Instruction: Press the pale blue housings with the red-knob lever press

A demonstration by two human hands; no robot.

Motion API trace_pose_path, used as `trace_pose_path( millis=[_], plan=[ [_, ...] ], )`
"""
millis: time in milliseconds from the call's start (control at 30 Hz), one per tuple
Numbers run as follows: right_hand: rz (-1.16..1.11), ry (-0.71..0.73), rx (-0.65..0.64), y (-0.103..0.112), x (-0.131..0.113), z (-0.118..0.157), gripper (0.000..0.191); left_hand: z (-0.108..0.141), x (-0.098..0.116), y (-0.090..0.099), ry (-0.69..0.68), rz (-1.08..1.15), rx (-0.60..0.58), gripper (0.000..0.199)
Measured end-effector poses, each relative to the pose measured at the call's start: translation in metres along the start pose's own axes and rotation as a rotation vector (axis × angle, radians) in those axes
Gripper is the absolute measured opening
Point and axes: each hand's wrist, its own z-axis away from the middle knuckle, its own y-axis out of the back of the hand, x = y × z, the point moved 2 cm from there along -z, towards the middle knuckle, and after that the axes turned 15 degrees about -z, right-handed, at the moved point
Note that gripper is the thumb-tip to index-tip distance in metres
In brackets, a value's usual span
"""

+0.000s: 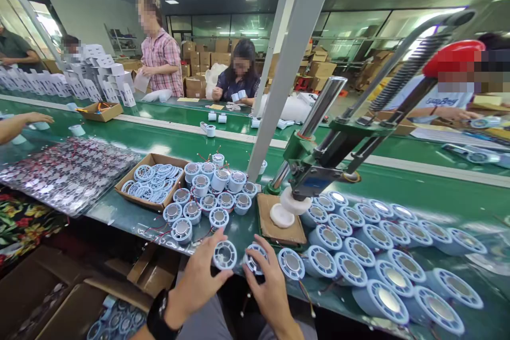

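Observation:
My left hand [201,271] curls its thumb and fingers about the left edge of a light blue ring-shaped part [225,255], whose middle looks clear or pale. Close by on the right, my right hand [271,284] grips a round light blue housing [256,259] with a grey metal disc, its thumb on the left side and fingers over the top. Another such housing [291,264] stands just right of that hand, its wires hanging over the table edge. Beyond my hands, a hand press [314,170] with a red handle leans over a white round seat [282,215] on a brown board.
Rows of light blue housings [376,236] fill the right side. More are piled [219,179] left of the press, beside a cardboard box [119,187] of blue rings. Small metal parts [67,170] cover the left. A slanted grey post [295,42] rises ahead. Co-workers sit and stand across the green bench.

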Motion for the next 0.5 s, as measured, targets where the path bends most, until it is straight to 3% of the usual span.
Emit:
trace_pose_path(
  millis=[167,333,500],
  plan=[
    [-0.059,0.013,0.023,0.023,0.003,0.015,0.032,-0.014,0.001,-0.04,-0.14,-0.068,-0.118,0.081],
    [-0.092,-0.024,-0.023,0.027,0.009,0.017,0.034,-0.014,-0.004,-0.042,-0.14,-0.109,-0.123,0.079],
    [-0.08,-0.064,0.037,0.024,0.015,0.023,0.044,-0.019,0.0,-0.041,-0.041,-0.097,-0.07,0.062]
  ],
)
